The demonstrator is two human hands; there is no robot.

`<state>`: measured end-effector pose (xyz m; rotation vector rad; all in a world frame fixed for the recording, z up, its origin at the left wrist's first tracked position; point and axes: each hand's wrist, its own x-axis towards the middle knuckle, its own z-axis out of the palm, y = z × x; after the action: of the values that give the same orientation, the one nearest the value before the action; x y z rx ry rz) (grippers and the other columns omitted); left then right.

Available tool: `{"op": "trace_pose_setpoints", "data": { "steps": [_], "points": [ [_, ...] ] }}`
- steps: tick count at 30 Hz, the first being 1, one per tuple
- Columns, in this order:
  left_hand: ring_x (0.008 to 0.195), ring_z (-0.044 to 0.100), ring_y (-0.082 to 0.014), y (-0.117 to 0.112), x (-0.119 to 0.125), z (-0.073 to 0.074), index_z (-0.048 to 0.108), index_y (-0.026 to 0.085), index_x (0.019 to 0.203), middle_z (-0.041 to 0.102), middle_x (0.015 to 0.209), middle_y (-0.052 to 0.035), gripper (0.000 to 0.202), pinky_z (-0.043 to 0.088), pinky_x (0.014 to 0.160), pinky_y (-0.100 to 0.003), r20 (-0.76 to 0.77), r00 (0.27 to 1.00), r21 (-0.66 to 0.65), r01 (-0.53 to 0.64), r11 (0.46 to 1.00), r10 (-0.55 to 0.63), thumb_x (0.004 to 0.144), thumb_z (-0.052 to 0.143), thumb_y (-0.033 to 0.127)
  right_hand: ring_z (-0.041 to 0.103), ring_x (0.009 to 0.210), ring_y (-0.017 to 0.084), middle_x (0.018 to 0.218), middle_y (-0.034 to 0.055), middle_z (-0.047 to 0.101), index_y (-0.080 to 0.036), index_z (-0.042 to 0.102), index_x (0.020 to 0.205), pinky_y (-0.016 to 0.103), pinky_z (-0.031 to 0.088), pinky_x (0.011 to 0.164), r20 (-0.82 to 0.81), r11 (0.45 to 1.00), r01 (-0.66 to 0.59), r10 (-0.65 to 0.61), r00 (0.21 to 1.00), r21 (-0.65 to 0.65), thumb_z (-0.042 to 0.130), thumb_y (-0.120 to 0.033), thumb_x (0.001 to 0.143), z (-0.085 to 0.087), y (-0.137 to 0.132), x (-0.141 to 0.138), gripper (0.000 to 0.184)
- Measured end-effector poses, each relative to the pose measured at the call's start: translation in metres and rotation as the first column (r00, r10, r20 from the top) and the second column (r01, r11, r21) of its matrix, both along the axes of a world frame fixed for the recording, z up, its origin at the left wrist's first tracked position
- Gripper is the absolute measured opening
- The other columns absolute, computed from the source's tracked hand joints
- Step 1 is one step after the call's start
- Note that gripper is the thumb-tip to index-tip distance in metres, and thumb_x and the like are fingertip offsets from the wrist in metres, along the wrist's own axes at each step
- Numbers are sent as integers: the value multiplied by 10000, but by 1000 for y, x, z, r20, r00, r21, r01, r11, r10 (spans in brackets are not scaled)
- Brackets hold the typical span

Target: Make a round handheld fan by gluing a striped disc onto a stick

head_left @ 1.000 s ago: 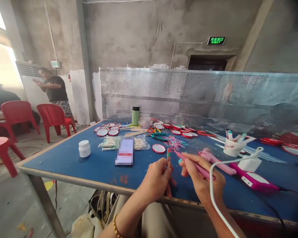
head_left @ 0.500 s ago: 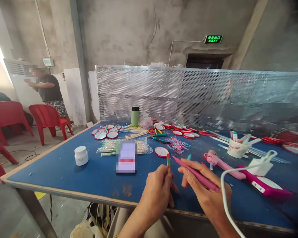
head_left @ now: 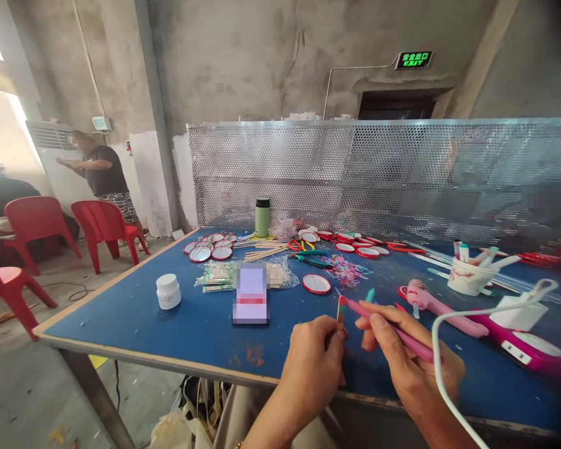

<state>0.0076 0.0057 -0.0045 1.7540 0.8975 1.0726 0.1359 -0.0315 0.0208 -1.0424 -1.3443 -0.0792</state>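
My left hand (head_left: 314, 357) is closed around a thin flat wooden stick (head_left: 341, 310), held upright with red and green at its top end. My right hand (head_left: 414, 355) grips a pink marker (head_left: 409, 340), its tip close to the coloured end of the stick; whether they touch I cannot tell. A teal tip (head_left: 370, 294) of something shows behind the right fingers; the rest is hidden. Just beyond both hands lies a round red-rimmed disc (head_left: 316, 284). A phone (head_left: 251, 299) lies to the left of my hands.
A white jar (head_left: 169, 291) stands at the left. Behind are wrapped sticks (head_left: 215, 276), pliers (head_left: 308, 258), loose small bands (head_left: 348, 269) and a green bottle (head_left: 262, 218). At the right are a cup of markers (head_left: 470, 277), a pink tool (head_left: 442, 308) and a white cable (head_left: 437, 349).
The view has shifted, so the table's things appear further right. More red shows at the stick's top end now, and the pink marker's tip is close beside it. Both grips are unchanged.
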Motion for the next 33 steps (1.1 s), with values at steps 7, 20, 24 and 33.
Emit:
{"op": "trace_pose_setpoints", "data": {
  "steps": [7,20,24,33],
  "points": [
    [407,572,-109,0,0,1,618,196,848,685,703,-8,203,385,417,-202,66,997,-23,31,999,-30,907,441,278,590,503,112,729,28,694,-207,736,945,233,507,496,-25,1000,-9,9,1000,-2,621,-357,915,-2,1,2,192],
    [412,577,-104,-2,-1,4,589,195,846,656,666,12,200,371,425,-194,70,997,4,28,1000,-28,923,422,273,634,552,127,731,33,706,-192,726,997,240,528,538,-20,997,56,-55,998,43,632,-340,918,-5,1,2,193],
    [408,577,-103,-2,-1,5,556,198,781,648,652,14,193,361,421,-193,87,996,-2,20,1000,-19,913,438,274,622,547,116,727,21,695,-195,724,989,252,528,577,-26,998,32,-31,999,48,635,-327,921,-6,4,3,174],
    [375,546,-101,-1,0,7,544,195,741,629,607,16,193,356,407,-197,118,992,-20,38,999,-35,895,445,258,601,519,106,729,22,690,-187,724,983,244,516,537,-35,998,15,-13,999,64,636,-320,920,-9,4,6,172]
  ]
}}
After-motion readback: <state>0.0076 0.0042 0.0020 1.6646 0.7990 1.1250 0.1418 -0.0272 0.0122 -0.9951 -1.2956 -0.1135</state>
